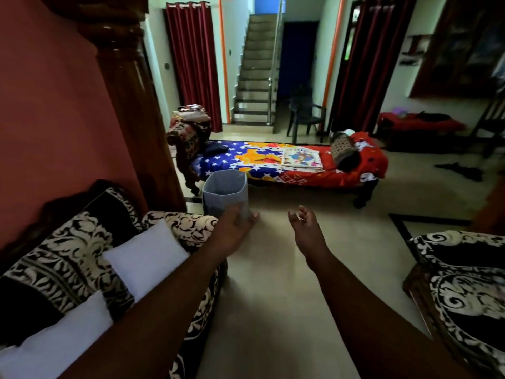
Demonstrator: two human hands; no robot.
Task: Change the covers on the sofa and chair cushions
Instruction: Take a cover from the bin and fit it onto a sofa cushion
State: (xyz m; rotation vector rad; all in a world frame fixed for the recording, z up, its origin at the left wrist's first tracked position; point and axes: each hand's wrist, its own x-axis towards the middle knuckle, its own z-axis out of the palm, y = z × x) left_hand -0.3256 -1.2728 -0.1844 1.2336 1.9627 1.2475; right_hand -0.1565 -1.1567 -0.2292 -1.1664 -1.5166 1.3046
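A sofa (68, 242) in black-and-white floral covers runs along the left wall. Two bare white cushions lie on its seat, one (147, 255) near the armrest and one (54, 340) closer to me. A matching chair (464, 291) stands at the lower right. My left hand (232, 228) reaches forward, its fingers relaxed in front of a pale grey fabric basket (226, 192) on the floor; whether they touch it I cannot tell. My right hand (304, 225) hangs over the floor with its fingers loosely spread, holding nothing.
Across the room stands a low cot (273, 162) with a bright star-patterned sheet, folded cloth and a pillow. A patterned chair piled with fabric (190, 127) is beside it. Behind are a plastic chair (303, 110), stairs and red curtains. Dark cloth (459, 169) lies on the floor.
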